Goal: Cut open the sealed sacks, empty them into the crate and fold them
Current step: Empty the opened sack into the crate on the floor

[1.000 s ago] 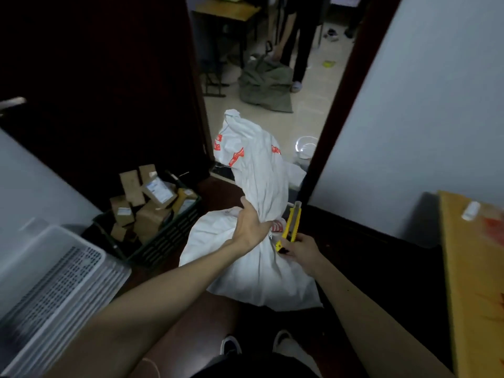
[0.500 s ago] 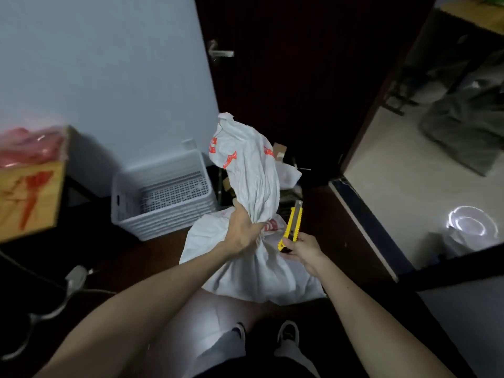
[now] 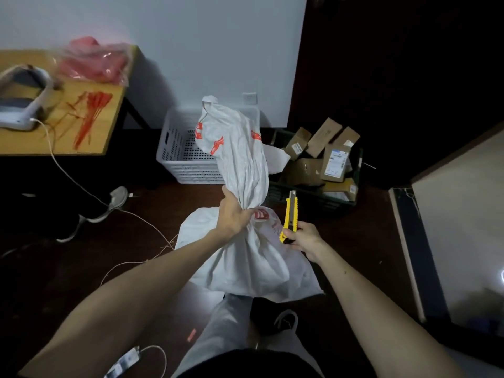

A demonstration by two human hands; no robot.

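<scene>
Sack [image 3: 245,165] neck clamped in left hand [image 3: 233,214] fingers; yellow knife [image 3: 290,216] gripped in right hand [image 3: 304,237] fingers, blade indistinct; contents hidden

left hand [image 3: 234,214] clenched round neck of sack [image 3: 245,165] | right hand [image 3: 302,237] gripped knife [image 3: 290,214] (blade end up) | both forearms bare, stretched forward

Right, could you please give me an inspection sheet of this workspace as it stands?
Surface: dark brown floor beneath the sack.
Job's things: white woven sack with red print, bulging, neck upright; yellow utility knife beside the neck; white perforated plastic crate behind the sack.
Clutter: dark crate holding brown cardboard parcels; red ties, red plastic bag and white device on wooden table.
Grippers: left hand grips sack neck; right hand holds knife.
Cables: white cables trail across floor.
Surroundings: pale wall, dark door.
</scene>
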